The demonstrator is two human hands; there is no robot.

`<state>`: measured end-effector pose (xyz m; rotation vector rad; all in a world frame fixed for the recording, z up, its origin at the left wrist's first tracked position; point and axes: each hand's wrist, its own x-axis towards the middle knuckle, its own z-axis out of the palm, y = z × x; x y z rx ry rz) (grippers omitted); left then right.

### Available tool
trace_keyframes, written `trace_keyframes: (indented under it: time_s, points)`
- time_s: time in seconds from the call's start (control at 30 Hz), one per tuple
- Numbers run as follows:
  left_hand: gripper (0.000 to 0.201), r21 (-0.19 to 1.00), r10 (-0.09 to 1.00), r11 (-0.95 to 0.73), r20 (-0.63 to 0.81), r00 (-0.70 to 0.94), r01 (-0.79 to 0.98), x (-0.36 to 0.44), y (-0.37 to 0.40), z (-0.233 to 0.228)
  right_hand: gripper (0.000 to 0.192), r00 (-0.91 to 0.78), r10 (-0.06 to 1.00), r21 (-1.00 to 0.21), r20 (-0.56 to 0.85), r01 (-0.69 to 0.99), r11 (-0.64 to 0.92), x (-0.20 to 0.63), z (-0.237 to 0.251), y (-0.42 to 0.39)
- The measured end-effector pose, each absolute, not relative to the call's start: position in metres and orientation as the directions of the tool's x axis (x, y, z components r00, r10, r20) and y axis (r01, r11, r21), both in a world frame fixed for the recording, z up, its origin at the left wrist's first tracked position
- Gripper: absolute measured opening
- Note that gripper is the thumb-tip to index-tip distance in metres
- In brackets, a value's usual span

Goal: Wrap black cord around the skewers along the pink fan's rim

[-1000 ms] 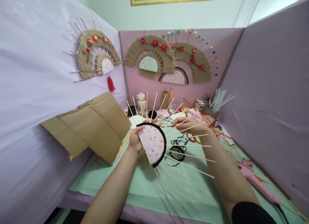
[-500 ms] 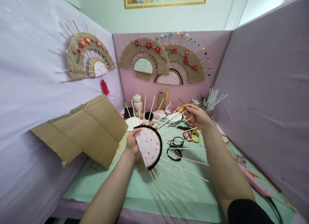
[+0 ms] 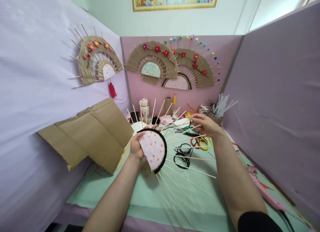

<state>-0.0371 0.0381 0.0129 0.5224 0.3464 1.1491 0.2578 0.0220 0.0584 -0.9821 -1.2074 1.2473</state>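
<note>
My left hand (image 3: 137, 147) grips the straight-edge side of a half-round fan frame (image 3: 153, 150), thumb in front and fingers behind. Its face is pink cloth with red dots, and a black cord border follows the curve. Thin wooden sticks (image 3: 191, 157) radiate from that border. Up and to the right, my right hand (image 3: 206, 124) is closed in a pinch on a black cord (image 3: 172, 127), which runs back among the sticks toward the border. The pinched fingertips are near the stick tips. A loose tangle of the same cord (image 3: 183, 155) lies on the table behind the sticks.
Scissors with red and yellow handles (image 3: 202, 142) lie right of the tangle. A pink glue gun (image 3: 266, 190) rests at the right edge. Folded cardboard (image 3: 92, 135) leans at left. A jar (image 3: 144, 108) and a pot of white strips (image 3: 221, 106) stand behind; finished fans (image 3: 151, 53) hang above.
The black cord near my right hand hangs lower and looks slacker than before. The fan frame has turned slightly in my left hand, and the whole view has shifted a little.
</note>
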Motion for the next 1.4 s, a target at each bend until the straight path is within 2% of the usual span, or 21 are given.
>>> trace_keyframes:
  time_s: [0.23, 0.4, 0.63, 0.83, 0.9, 0.97, 1.1, 1.2, 1.3, 1.4]
  points:
    - [0.030, 0.561, 0.954, 0.249, -0.003, 0.298, -0.789, -0.040, 0.041, 0.013, 0.030, -0.127, 0.990, -0.988, -0.063, 0.150, -0.044, 0.245, 0.022, 0.008]
    - [0.031, 0.552, 0.954, 0.231, 0.032, 0.297, -0.801, -0.039, 0.041, 0.011, 0.029, -0.143, 0.984, -0.980, -0.110, 0.178, -0.084, 0.234, -0.004, -0.018]
    - [0.030, 0.555, 0.948, 0.268, -0.006, 0.319, -0.787, -0.038, 0.036, 0.013, 0.028, -0.386, 0.910, -0.928, -0.152, 0.372, 0.003, 0.218, 0.005, -0.036]
    - [0.031, 0.564, 0.941, 0.260, 0.032, 0.336, -0.784, -0.037, 0.032, 0.012, 0.025, -0.592, 0.781, -0.881, -0.197, 0.457, 0.124, 0.213, -0.009, -0.034]
    - [0.035, 0.561, 0.933, 0.269, 0.051, 0.356, -0.783, -0.035, 0.031, 0.012, 0.026, -0.629, 0.752, -0.887, -0.197, 0.441, 0.137, 0.214, -0.010, -0.034]
    - [0.040, 0.551, 0.918, 0.284, 0.081, 0.389, -0.785, -0.034, 0.029, 0.013, 0.031, -0.632, 0.764, -0.914, -0.127, 0.375, 0.158, 0.212, -0.006, -0.034]
    - [0.042, 0.556, 0.895, 0.324, 0.081, 0.438, -0.765, -0.031, 0.029, 0.010, 0.051, -0.461, 0.880, -0.942, 0.113, 0.233, 0.243, 0.198, 0.001, -0.037]
    - [0.037, 0.583, 0.887, 0.360, 0.029, 0.461, -0.729, -0.030, 0.030, 0.005, 0.052, -0.367, 0.903, -0.959, 0.221, 0.086, 0.270, 0.181, -0.004, -0.039]
    - [0.034, 0.595, 0.887, 0.380, -0.015, 0.462, -0.709, -0.029, 0.031, 0.001, 0.053, -0.320, 0.914, -0.968, 0.249, -0.054, 0.245, 0.165, -0.015, -0.039]
    - [0.033, 0.609, 0.887, 0.392, -0.052, 0.459, -0.689, -0.028, 0.031, 0.000, 0.050, -0.240, 0.953, -0.978, 0.187, -0.133, 0.158, 0.155, -0.024, -0.038]
